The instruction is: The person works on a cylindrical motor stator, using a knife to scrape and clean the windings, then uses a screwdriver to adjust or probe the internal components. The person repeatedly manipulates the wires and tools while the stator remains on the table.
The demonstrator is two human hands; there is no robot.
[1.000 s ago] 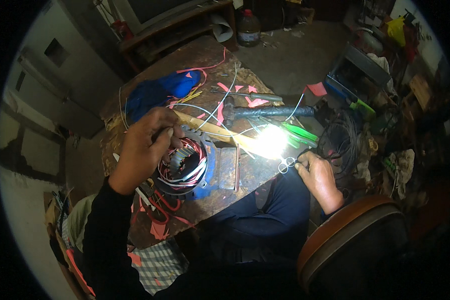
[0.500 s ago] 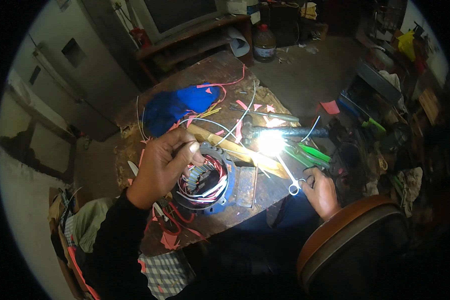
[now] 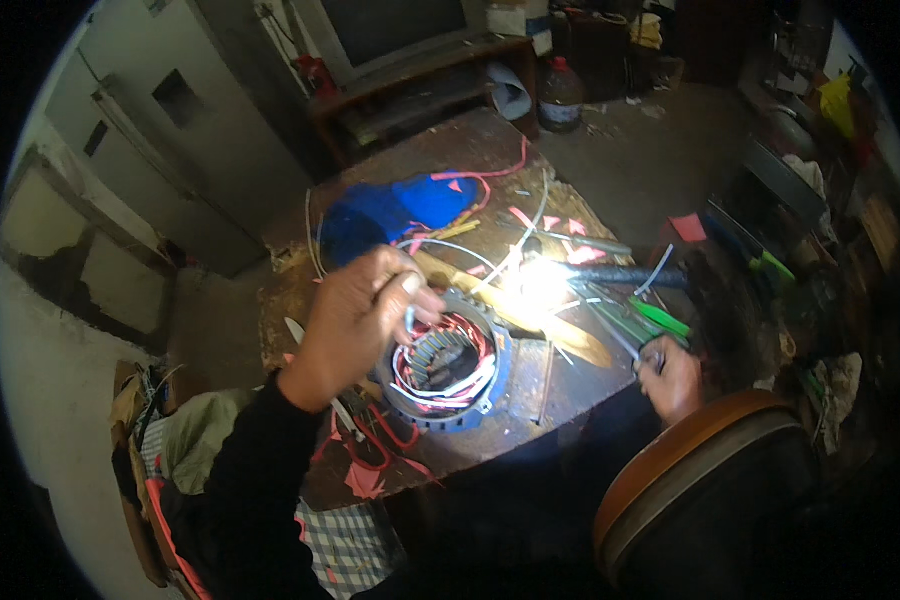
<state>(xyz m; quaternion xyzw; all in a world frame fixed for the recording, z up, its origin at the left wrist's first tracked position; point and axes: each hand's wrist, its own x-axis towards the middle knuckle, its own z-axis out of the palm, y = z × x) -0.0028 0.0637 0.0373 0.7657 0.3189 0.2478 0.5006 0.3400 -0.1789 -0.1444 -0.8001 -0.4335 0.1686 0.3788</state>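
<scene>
My left hand (image 3: 370, 320) hovers over a blue motor housing (image 3: 503, 365) whose stator windings of red and white wire (image 3: 470, 380) show inside; its fingers are pinched, and whatever they hold is too small to make out. At the right edge of the table, my right hand (image 3: 673, 380) grips a slim metal tool with ring handles (image 3: 615, 335), its far end lost in bright glare. Green-handled tools (image 3: 660, 315), a long wooden piece (image 3: 585, 345) and a dark hammer (image 3: 640, 273) lie near that hand. Red-handled scissors (image 3: 365, 450) lie below the housing.
On the wooden table (image 3: 480, 140) are blue cloth (image 3: 420, 200), loose wire and pink scraps. Behind it stand a television shelf (image 3: 410, 70) and a large bottle (image 3: 560, 105). A fridge (image 3: 160, 140) is at left; clutter fills the right; a round orange-rimmed object (image 3: 695, 440) is beside my right arm.
My view has shifted, so the table and housing appear farther right. My right hand has closed further round the ring handles, which are now mostly covered. My left hand stays pinched above the windings.
</scene>
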